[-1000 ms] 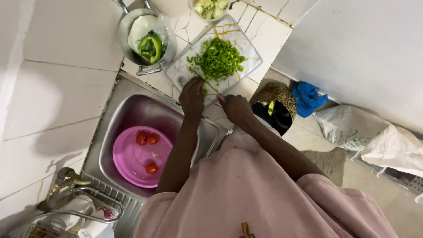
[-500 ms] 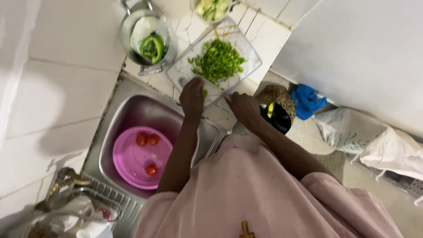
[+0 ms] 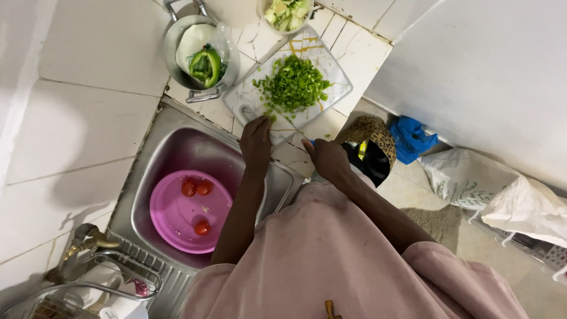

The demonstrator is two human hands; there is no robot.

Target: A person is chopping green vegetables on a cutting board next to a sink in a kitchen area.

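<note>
I am resting my left hand [image 3: 256, 140] on the near edge of the white cutting board [image 3: 336, 71], fingers together and laid flat by the pile of chopped green pepper [image 3: 293, 85] at the board's middle. My right hand [image 3: 328, 159] is hovering just right of it, fingers curled around something blue; I cannot tell what. To the left, a pink bowl [image 3: 177, 215] holding tomatoes [image 3: 196, 187] is sitting in the sink [image 3: 159, 155].

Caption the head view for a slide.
Left hand rests on the edge of a white cutting board heaped with chopped green pepper; right hand beside it.
</note>
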